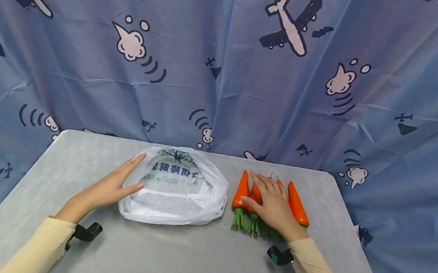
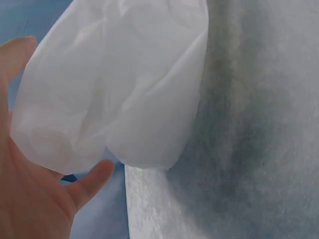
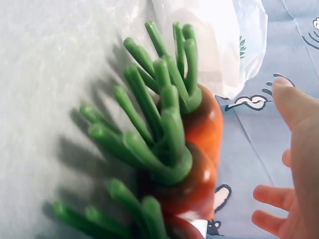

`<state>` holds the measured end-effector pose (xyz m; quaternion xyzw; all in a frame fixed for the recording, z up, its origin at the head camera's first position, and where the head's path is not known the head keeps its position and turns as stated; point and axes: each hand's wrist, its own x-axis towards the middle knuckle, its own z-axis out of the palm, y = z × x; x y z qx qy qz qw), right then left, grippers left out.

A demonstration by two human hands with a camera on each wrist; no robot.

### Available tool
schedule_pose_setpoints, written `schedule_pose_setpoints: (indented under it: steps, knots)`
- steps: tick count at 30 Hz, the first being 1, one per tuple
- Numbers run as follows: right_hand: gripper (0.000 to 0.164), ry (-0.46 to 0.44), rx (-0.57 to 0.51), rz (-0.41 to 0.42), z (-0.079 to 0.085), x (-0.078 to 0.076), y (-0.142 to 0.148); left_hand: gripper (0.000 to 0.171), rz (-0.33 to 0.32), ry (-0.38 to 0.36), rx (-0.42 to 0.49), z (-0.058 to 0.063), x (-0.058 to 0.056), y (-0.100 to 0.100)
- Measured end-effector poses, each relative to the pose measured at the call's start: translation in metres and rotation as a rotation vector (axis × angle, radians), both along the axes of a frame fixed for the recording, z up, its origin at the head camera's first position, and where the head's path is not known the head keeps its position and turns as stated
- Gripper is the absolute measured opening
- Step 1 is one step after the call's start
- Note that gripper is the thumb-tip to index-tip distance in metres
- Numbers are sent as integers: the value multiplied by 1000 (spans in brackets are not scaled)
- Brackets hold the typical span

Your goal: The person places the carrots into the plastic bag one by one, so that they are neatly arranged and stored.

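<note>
A white plastic bag with green and dark printing lies on the table. My left hand is at its left side, fingers spread and thumb pointing toward the bag. In the left wrist view the bag bulges beside the thumb. Several orange carrots with short green stems lie in a row right of the bag. Over the middle ones my right hand is spread and partly hides them. The right wrist view shows the green stems close up, with the fingers extended beyond them.
The pale grey table runs under everything. Behind it hangs a blue curtain printed with airplanes. A black wrist camera is strapped by the left cuff, and another black one by the right cuff.
</note>
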<state>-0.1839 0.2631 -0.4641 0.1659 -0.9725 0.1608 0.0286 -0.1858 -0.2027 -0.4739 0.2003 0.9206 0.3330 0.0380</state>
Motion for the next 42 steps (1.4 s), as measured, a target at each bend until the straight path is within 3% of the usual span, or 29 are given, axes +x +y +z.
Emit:
schedule_pose_setpoints:
  steps: [13,42]
  knots:
    - [80,-24,-84,-84,-16,-11,-10,87,37,-17,88,0,9,1]
    - [84,-76,-22,-136,-26,-17,-16,84,58,-2,140,-1,7,-12]
